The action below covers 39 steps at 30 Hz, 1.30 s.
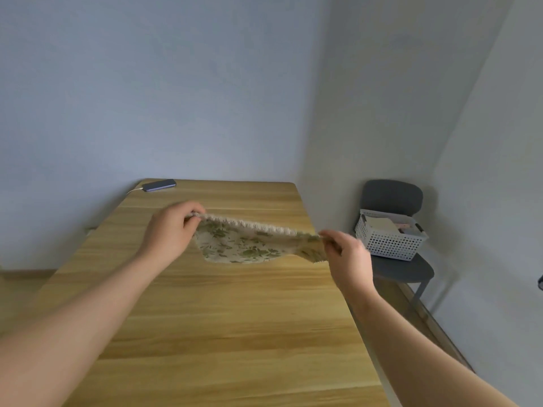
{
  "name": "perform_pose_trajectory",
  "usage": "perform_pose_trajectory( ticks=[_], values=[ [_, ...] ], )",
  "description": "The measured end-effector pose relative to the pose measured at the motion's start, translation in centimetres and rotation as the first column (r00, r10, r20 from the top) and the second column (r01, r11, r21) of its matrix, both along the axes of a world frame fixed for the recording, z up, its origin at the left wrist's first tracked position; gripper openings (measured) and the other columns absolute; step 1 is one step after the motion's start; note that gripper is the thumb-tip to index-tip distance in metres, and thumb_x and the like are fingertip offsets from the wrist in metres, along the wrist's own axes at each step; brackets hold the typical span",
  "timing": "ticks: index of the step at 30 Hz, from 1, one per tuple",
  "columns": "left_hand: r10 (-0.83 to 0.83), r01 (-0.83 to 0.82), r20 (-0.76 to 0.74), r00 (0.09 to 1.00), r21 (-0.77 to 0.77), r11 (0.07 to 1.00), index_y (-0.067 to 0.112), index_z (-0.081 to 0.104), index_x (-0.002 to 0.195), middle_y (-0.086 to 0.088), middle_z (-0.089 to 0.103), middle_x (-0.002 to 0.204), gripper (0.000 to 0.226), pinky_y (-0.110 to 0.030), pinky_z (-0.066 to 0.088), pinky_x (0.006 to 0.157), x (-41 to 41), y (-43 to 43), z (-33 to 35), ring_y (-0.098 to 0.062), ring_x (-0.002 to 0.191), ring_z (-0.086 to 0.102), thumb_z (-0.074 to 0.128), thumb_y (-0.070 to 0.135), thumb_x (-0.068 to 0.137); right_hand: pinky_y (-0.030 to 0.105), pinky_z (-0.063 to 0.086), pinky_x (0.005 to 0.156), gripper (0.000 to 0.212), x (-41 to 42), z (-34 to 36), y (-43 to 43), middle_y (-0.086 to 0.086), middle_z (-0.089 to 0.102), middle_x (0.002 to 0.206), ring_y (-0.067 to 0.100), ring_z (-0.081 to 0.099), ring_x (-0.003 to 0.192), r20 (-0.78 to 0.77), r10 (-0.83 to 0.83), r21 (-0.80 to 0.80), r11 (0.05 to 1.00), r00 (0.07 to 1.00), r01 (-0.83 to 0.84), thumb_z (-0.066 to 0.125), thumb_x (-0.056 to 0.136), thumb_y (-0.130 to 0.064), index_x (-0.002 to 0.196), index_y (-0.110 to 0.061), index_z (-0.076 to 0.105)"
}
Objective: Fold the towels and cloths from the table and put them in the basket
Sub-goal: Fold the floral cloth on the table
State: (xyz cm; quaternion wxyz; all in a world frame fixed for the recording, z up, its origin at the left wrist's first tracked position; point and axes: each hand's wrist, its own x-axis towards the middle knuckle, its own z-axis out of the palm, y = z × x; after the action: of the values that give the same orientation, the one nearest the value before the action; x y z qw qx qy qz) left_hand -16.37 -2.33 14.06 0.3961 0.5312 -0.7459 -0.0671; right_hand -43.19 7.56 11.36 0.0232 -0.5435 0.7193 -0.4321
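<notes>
A beige cloth point(241, 246) with a green leaf print and a fringed top edge hangs stretched between my two hands above the wooden table point(205, 318). My left hand point(172, 230) pinches its left upper corner. My right hand point(348, 255) pinches the right upper corner, just past the table's right edge. The cloth's lower edge sags toward the tabletop. A white perforated basket point(388, 245) stands on a chair to the right, with folded light cloths inside it.
A dark phone point(159, 185) with a white cable lies at the table's far left corner. The grey chair point(402, 268) holding the basket stands in the room's corner beyond the table's right edge. Walls close in behind and to the right.
</notes>
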Motion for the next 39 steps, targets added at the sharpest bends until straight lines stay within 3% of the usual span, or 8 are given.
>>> perform_pose_trajectory(
  ticks=[7, 10, 14, 19, 22, 25, 34, 39],
  values=[
    [-0.236, 0.107, 0.284, 0.929, 0.406, 0.908, 0.023, 0.070, 0.093, 0.007, 0.068, 0.091, 0.013, -0.023, 0.041, 0.064, 1.9, 5.2, -11.5, -0.010, 0.073, 0.059, 0.061, 0.014, 0.088, 0.025, 0.043, 0.083, 0.033, 0.3, -8.9, 6.6, -0.003, 0.067, 0.112, 0.018, 0.056, 0.109, -0.117, 0.045, 0.437, 0.899, 0.992, 0.011, 0.046, 0.093, -0.010, 0.113, -0.023, 0.069],
    [-0.379, 0.110, 0.383, 0.842, 0.568, 0.816, 0.029, 0.066, 0.095, 0.013, 0.066, 0.097, 0.014, -0.018, 0.048, 0.070, 2.8, 7.4, -15.7, -0.006, 0.082, 0.063, 0.057, 0.019, 0.092, 0.026, 0.043, 0.086, 0.036, 0.7, -12.3, 8.8, -0.009, 0.066, 0.099, 0.018, 0.054, 0.109, -0.091, 0.108, 0.608, 0.794, 0.990, -0.031, 0.043, 0.092, -0.012, 0.112, -0.028, 0.068],
    [-0.511, 0.102, 0.402, 0.760, 0.703, 0.704, 0.027, 0.066, 0.104, 0.015, 0.059, 0.095, 0.016, -0.011, 0.037, 0.065, 3.5, 9.1, -18.5, 0.000, 0.077, 0.055, 0.058, 0.022, 0.091, 0.026, 0.042, 0.083, 0.034, 1.3, -14.4, 10.2, -0.016, 0.057, 0.081, 0.015, 0.057, 0.096, 0.019, 0.153, 0.747, 0.654, 0.988, -0.116, 0.043, 0.088, -0.012, 0.105, -0.030, 0.068],
    [-0.509, 0.097, 0.348, 0.788, 0.745, 0.660, 0.029, 0.065, 0.100, 0.017, 0.061, 0.093, 0.012, -0.019, 0.048, 0.068, 3.9, 8.3, -18.2, -0.001, 0.071, 0.057, 0.061, 0.028, 0.089, 0.026, 0.045, 0.071, 0.028, 0.9, -14.7, 10.3, -0.009, 0.063, 0.082, 0.014, 0.058, 0.081, 0.082, 0.083, 0.750, 0.651, 0.993, -0.116, 0.048, 0.084, -0.013, 0.101, -0.025, 0.068],
    [-0.446, 0.096, 0.312, 0.839, 0.722, 0.685, 0.032, 0.059, 0.089, 0.018, 0.059, 0.087, 0.005, -0.013, 0.046, 0.060, 3.5, 6.8, -16.7, 0.000, 0.067, 0.059, 0.060, 0.027, 0.089, 0.026, 0.043, 0.062, 0.017, 0.3, -14.3, 9.8, -0.006, 0.063, 0.080, 0.016, 0.058, 0.078, 0.121, -0.014, 0.696, 0.714, 0.993, -0.075, 0.052, 0.086, -0.014, 0.088, -0.026, 0.063],
    [-0.351, 0.094, 0.229, 0.908, 0.705, 0.703, 0.037, 0.056, 0.085, 0.014, 0.059, 0.094, 0.011, -0.029, 0.053, 0.078, 2.9, 4.8, -15.4, -0.021, 0.087, 0.067, 0.061, 0.027, 0.089, 0.022, 0.039, 0.056, 0.011, -0.3, -13.4, 8.8, -0.007, 0.060, 0.073, 0.014, 0.055, 0.071, 0.177, -0.075, 0.612, 0.789, 0.981, -0.051, 0.054, 0.087, -0.015, 0.082, -0.023, 0.060],
    [-0.225, 0.084, 0.134, 0.965, 0.655, 0.751, 0.039, 0.056, 0.082, 0.002, 0.064, 0.114, 0.022, -0.036, 0.050, 0.084, -0.3, -1.0, -14.8, -0.027, 0.096, 0.064, 0.059, 0.019, 0.090, 0.023, 0.042, 0.057, 0.012, -2.4, -12.8, 3.8, -0.005, 0.062, 0.082, 0.011, 0.053, 0.069, 0.341, -0.210, 0.539, 0.843, 0.917, -0.007, 0.053, 0.090, -0.015, 0.094, -0.019, 0.063],
    [-0.173, 0.018, 0.169, 0.970, 0.663, 0.748, 0.032, 0.062, 0.091, 0.001, 0.064, 0.117, 0.012, -0.034, 0.053, 0.075, -1.8, -4.1, -16.3, -0.025, 0.080, 0.067, 0.058, 0.020, 0.090, 0.024, 0.040, 0.057, 0.007, -3.7, -14.2, 0.5, -0.004, 0.061, 0.079, 0.012, 0.051, 0.068, 0.381, -0.271, 0.541, 0.841, 0.884, 0.025, 0.054, 0.092, -0.020, 0.092, -0.017, 0.062]
  ],
)
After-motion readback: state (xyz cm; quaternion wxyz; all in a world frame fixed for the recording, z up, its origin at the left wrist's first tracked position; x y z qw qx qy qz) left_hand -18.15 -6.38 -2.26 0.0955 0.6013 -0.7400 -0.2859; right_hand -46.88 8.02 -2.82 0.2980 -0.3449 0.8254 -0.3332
